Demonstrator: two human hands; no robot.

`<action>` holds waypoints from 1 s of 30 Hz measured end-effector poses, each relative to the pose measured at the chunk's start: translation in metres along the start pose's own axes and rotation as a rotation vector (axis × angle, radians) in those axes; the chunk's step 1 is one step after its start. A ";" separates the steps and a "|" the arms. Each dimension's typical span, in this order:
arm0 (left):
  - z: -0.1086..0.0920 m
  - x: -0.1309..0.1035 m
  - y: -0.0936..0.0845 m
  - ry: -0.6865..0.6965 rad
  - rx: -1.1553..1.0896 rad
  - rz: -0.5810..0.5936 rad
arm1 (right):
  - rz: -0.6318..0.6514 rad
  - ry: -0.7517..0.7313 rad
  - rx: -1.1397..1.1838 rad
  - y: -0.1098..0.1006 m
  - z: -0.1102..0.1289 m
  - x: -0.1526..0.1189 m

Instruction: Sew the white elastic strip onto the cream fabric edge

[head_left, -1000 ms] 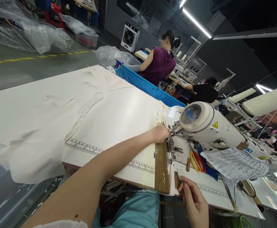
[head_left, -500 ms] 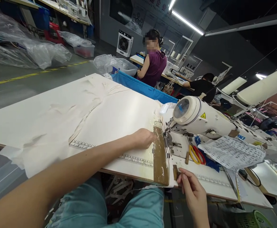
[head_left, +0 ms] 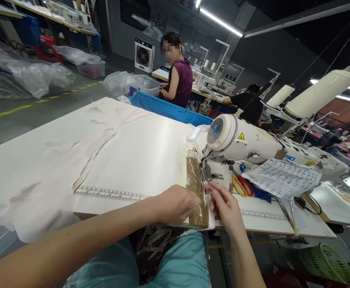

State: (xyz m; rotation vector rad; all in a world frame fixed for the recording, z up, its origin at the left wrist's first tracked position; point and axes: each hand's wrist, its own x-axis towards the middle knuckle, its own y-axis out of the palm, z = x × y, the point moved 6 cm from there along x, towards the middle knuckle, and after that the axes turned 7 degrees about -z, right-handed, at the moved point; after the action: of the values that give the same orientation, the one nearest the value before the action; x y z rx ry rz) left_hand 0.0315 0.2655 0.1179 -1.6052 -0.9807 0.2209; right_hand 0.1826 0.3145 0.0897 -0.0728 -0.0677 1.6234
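My left hand (head_left: 179,204) is closed over the left edge of the brown taped strip (head_left: 197,180); whatever its fingers hold is hidden. Just right of that strip, my right hand (head_left: 224,204) has its thumb and fingertips pinched together near a narrow white strip of fabric, below the needle area of the white sewing machine (head_left: 247,140). What the pinch holds is too small to make out. Pale thin fabric (head_left: 52,176) lies wrinkled across the left of the white table (head_left: 145,156).
Scissors with yellow and red handles (head_left: 243,186) lie beside the machine, near a printed paper sheet (head_left: 283,178). A blue cloth bin (head_left: 169,110) borders the table's far edge. One person in purple (head_left: 182,82) sits beyond it. A green basket (head_left: 331,264) stands lower right.
My left hand has moved down toward the table's front edge. My right hand has risen to the strip beside the machine's needle area. The view has shifted slightly.
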 end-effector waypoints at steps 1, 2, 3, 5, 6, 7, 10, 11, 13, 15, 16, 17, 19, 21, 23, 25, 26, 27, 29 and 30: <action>0.003 -0.001 -0.001 -0.045 -0.062 -0.030 | 0.020 0.017 0.029 0.009 0.002 0.007; 0.008 -0.002 -0.001 -0.100 -0.126 -0.064 | 0.044 0.033 0.056 0.018 0.004 0.014; 0.015 -0.003 -0.001 -0.158 -0.184 -0.098 | 0.067 0.052 0.083 0.026 0.006 0.020; 0.030 -0.005 0.001 -0.270 -0.277 -0.144 | 0.113 0.090 0.132 0.038 0.008 0.029; 0.037 -0.007 0.003 -0.319 -0.320 -0.158 | 0.133 0.106 0.151 0.042 0.009 0.031; 0.043 -0.009 0.004 -0.360 -0.364 -0.168 | 0.149 0.118 0.166 0.045 0.009 0.033; 0.053 -0.016 0.005 -0.427 -0.518 -0.166 | 0.172 0.125 0.194 0.047 0.007 0.032; 0.055 -0.019 0.004 -0.446 -0.565 -0.159 | 0.164 0.118 0.198 0.046 0.005 0.032; 0.057 -0.024 0.003 -0.488 -0.637 -0.134 | 0.125 0.093 0.203 0.045 0.002 0.031; 0.057 -0.026 0.002 -0.528 -0.688 -0.108 | 0.094 0.077 0.207 0.046 0.001 0.030; 0.056 -0.027 0.001 -0.544 -0.710 -0.098 | 0.099 0.081 0.207 0.049 0.001 0.030; 0.056 -0.027 0.001 -0.554 -0.732 -0.090 | 0.121 0.094 0.208 0.054 0.002 0.029; 0.053 -0.026 0.000 -0.545 -0.787 -0.077 | 0.196 0.132 0.208 0.066 0.005 0.027; 0.051 -0.025 -0.001 -0.518 -0.862 -0.063 | 0.262 0.156 0.204 0.076 0.008 0.024; 0.051 -0.028 -0.001 -0.539 -0.923 -0.027 | 0.282 0.144 0.186 0.080 0.010 0.021; 0.054 -0.034 -0.001 -0.609 -0.950 0.036 | 0.261 0.092 0.138 0.078 0.010 0.018; 0.056 -0.038 -0.002 -0.644 -0.949 0.072 | 0.242 0.054 0.100 0.075 0.009 0.017; 0.059 -0.042 -0.004 -0.672 -0.936 0.106 | 0.223 0.009 0.051 0.070 0.007 0.015; 0.068 -0.050 -0.014 -0.690 -0.838 0.119 | 0.172 -0.099 -0.068 0.058 0.005 0.011; 0.075 -0.053 -0.021 -0.677 -0.737 0.094 | 0.143 -0.157 -0.133 0.052 0.005 0.008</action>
State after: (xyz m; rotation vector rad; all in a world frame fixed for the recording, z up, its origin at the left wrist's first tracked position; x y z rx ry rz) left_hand -0.0583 0.2822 0.0951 -2.3184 -1.6300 0.5356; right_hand 0.1300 0.3201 0.0901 -0.0536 -0.2977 1.7638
